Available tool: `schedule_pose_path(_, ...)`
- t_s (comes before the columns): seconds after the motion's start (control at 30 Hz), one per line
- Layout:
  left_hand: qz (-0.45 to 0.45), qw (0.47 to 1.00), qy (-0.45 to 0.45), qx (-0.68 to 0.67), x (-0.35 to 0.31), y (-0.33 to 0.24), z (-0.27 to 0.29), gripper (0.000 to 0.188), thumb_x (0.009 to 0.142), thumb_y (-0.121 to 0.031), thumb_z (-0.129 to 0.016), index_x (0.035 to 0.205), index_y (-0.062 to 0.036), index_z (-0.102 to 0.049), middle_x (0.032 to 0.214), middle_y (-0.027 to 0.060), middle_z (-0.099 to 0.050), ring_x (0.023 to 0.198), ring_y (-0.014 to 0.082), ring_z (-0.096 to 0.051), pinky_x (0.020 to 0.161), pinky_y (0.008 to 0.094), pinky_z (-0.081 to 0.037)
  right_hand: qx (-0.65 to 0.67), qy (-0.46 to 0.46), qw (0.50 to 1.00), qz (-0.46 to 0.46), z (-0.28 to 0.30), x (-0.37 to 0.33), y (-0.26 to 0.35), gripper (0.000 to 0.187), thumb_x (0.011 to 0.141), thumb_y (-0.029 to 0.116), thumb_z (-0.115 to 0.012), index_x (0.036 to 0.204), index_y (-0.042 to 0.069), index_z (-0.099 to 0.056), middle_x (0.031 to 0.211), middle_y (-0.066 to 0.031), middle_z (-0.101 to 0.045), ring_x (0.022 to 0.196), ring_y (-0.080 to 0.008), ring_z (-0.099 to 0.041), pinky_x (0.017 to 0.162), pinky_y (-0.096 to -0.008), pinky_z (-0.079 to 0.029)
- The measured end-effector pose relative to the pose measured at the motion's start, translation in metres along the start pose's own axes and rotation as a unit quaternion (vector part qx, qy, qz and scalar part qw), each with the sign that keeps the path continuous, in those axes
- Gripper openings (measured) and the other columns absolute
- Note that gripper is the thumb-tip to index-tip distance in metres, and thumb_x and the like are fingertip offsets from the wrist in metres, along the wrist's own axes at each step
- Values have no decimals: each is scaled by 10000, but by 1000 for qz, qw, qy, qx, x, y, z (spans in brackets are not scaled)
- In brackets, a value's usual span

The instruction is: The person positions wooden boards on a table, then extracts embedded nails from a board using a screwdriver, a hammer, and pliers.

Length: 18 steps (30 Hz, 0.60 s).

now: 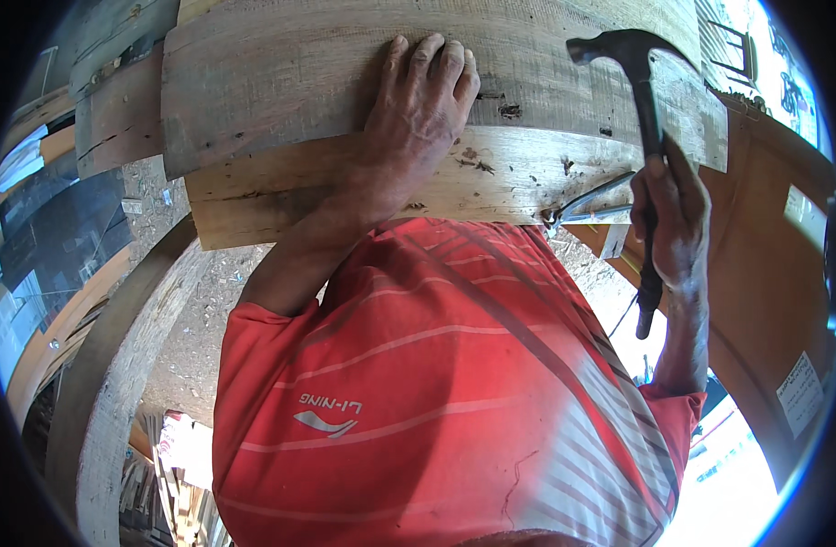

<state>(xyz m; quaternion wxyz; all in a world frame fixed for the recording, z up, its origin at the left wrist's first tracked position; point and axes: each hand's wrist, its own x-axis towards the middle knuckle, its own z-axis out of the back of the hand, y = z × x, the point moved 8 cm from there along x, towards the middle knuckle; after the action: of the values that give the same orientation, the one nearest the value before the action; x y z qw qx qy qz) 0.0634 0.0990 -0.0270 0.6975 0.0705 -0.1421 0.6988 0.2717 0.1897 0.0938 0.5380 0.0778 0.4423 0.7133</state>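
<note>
Hammer: a black steel claw hammer stands nearly upright at the right of the view, head up and handle running down through the fist.
Hammer head: it hangs above and just right of the bent metal nails that stick out of the lower plank's edge.
Right hand: its grip is closed round the hammer's handle, well below the head, with the handle's end showing under the fist.
Left hand: it lies flat, fingers spread and empty, pressing on the upper weathered grey wooden plank.
Planks: the pale lower wooden plank lies under the grey one, both long axes running left to right.
Nearer hand: the right hand is just beside the nails; the left is well apart, toward the planks' middle.
Around: a curved wooden arch sweeps down at lower left; a brown board stands at right.
Hard to tell: whether the nails are one piece or two, and how deep they sit; the red striped shirt hides everything below the planks.
</note>
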Motion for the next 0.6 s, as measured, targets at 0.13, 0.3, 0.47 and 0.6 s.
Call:
schedule_pose_path(0.13,-7,1000,9,-23,2,-1,3,509,900,-133,-647,1390,-29,-559,1382,118,-514,1371,305,-466,1194,537,-374,-81,-62,995,1,-4,7,-46,410,1074,231,-579,1418,9,-596,678,18,-508,570,-47,-471,504,-263,-367)
schedule_pose_path(0.3,-8,997,11,-72,3,3,2,525,878,-65,-636,1392,3,-555,1388,143,-509,1361,333,-474,1197,558,-366,-265,-181,944,78,16,48,-66,402,1038,252,-637,1371,28,-636,707,-59,-556,604,-125,-500,561,-337,-418)
schedule_pose_path(0.47,-44,996,27,-75,7,6,8,565,851,-61,-681,1400,-8,-558,1407,165,-524,1364,351,-494,1177,566,-394,-202,-196,960,10,24,36,-90,412,1026,267,-653,1355,19,-641,733,-89,-604,644,-135,-542,591,-339,-440)
schedule_pose_path(0.6,-98,978,106,-150,37,17,43,593,819,-98,-735,1387,-22,-584,1414,199,-578,1304,380,-573,1136,510,-456,-104,-336,935,39,34,-13,-102,383,1024,267,-657,1298,0,-660,730,-45,-612,619,-101,-539,560,-293,-436)
